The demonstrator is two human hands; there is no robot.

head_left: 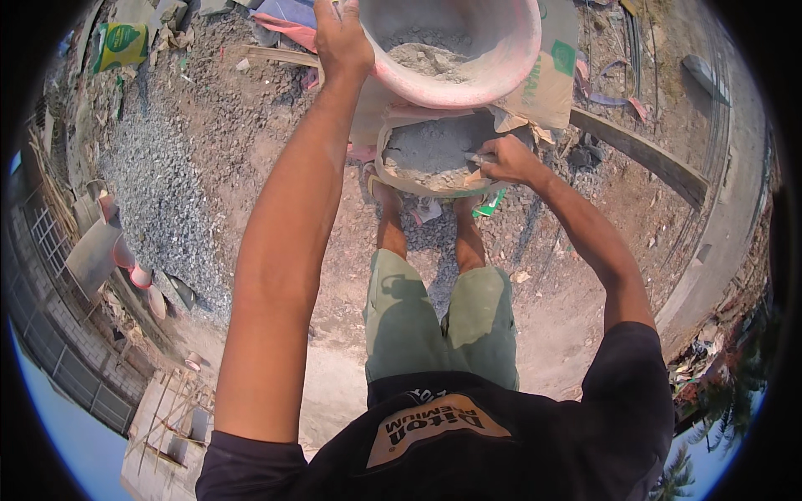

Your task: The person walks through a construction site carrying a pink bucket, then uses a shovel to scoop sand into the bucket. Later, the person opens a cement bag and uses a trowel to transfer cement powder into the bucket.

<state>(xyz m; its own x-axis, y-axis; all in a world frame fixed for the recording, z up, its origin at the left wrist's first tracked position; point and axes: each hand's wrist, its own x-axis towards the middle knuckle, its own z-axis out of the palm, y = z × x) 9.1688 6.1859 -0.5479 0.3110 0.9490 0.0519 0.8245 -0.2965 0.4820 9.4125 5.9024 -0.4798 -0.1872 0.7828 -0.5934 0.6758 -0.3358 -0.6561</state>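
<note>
A pinkish-white bucket [510,50] leans with its mouth toward me, grey powder [426,60] lying inside. My left hand [344,42] is closed at its left side, holding it near the rim; the fingertips are partly cut off by the picture's top edge. Just below the bucket, an opened paper cement bag [393,174] stands before my feet, filled with grey cement powder [430,149]. Over the bag's right side my right hand [510,160] is closed. A small greyish end shows at its fingers, but what they grip is mostly hidden.
Another flattened paper bag [539,92] lies under and beside the bucket. A wooden plank [643,154] runs off to the right. Grey gravel [159,184] is heaped at the left, with a yellow-green sack [121,46] beyond it. A concrete strip [710,250] borders the right.
</note>
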